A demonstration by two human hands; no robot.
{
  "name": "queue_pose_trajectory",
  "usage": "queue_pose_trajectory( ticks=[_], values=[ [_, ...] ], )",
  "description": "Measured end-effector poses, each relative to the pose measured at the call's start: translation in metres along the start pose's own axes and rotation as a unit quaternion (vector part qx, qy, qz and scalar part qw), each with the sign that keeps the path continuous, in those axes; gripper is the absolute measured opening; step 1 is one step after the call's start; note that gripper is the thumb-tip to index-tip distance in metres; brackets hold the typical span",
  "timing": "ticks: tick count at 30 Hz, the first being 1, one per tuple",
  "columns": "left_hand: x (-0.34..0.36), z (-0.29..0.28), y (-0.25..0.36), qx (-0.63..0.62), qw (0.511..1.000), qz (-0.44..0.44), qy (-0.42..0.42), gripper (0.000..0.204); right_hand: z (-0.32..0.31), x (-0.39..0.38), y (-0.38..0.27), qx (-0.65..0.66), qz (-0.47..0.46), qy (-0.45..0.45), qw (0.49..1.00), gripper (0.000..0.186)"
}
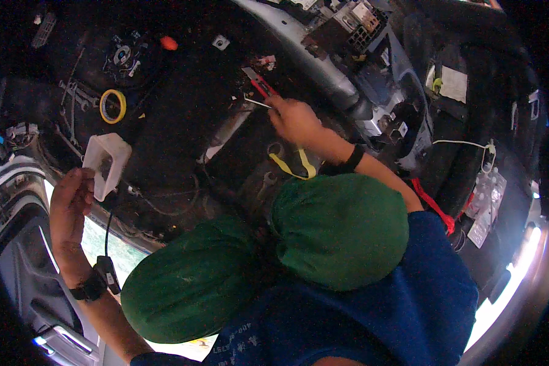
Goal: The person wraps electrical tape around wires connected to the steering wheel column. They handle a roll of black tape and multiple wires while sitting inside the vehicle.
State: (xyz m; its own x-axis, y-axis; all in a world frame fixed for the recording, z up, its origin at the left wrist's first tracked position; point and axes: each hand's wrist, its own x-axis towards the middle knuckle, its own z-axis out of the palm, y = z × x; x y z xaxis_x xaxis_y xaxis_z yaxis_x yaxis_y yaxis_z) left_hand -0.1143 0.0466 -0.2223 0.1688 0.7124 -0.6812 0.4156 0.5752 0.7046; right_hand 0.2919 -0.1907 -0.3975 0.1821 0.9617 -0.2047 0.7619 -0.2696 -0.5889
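Observation:
On the left, my left hand point(71, 194) is closed on the edge of a whitish, open plastic box point(110, 165), raised and tilted above the dark floor. Further away, toward the middle, my right hand point(299, 124) has its fingers curled around the near end of a red utility knife point(263, 87). The knife's blade points away to the upper left. A thin pale rod point(257, 103) with a bent tip sticks out beside the same fingers; whether it is gripped as well is unclear.
A yellow tape roll point(112, 106) and several wrenches point(79, 96) lie at the far left. A yellow strap point(296, 168) rests below my right hand. Dark-trimmed car panels point(348, 91) rise on the right, with a red strap point(433, 207). My green-clad knees point(341, 232) fill the near middle.

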Motion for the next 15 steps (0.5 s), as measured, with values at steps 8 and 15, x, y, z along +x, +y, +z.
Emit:
queue_pose_trajectory(
  ticks=[8,15],
  values=[
    [-0.001,0.039,0.065,0.266,0.951,0.053,-0.152,0.032,0.002,0.003,0.016,-0.08,0.063,0.183,0.978,0.032],
    [-0.005,0.051,0.084,0.293,0.939,0.061,-0.17,0.03,0.023,-0.036,-0.008,-0.177,-0.161,-0.097,0.966,0.034]
  ],
)
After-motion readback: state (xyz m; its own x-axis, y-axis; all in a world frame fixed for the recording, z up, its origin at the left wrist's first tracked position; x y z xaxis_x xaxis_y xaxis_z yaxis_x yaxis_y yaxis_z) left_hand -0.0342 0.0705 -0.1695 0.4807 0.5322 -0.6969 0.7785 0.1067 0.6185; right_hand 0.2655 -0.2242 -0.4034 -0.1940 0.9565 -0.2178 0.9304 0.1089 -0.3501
